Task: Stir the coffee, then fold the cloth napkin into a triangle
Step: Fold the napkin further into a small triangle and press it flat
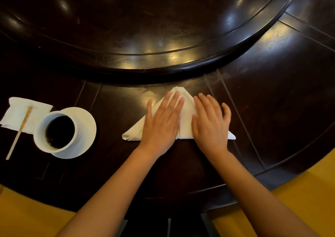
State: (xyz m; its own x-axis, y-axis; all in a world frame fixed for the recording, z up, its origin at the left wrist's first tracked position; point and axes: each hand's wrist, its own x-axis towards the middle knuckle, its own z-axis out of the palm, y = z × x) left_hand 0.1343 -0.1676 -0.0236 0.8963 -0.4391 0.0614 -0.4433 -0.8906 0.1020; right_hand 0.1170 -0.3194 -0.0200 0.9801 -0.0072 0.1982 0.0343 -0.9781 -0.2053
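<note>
head view looks down on a dark wooden tabletop (272, 95) with a raised round turntable (145, 28) filling its far middle. the cloth napkin (186, 120) lies folded into a white triangle near the tabletop's near edge, about midway along it, its point toward the turntable and its long side toward the person. both hands lie flat on it, side by side. the left hand (162, 121) covers the left half, its fingers (174, 102) straight and close together, thumb spread out to the left, palm down on the cloth. the right hand (211, 123) presses the right half, fingers straight and slightly spread, thumb just beside the left hand; its outline is a little blurred. neither hand curls around anything. the napkin's left corner and right tip stick out from under the hands.

toward the left edge of the tabletop stands a white cup (56, 131) of dark coffee (59, 130) on a white saucer (87, 126). just left of the cup, a wooden stir stick (19, 133) lies slanted, its upper end resting on a white paper napkin (18, 113) and its lower end on the bare tabletop.
</note>
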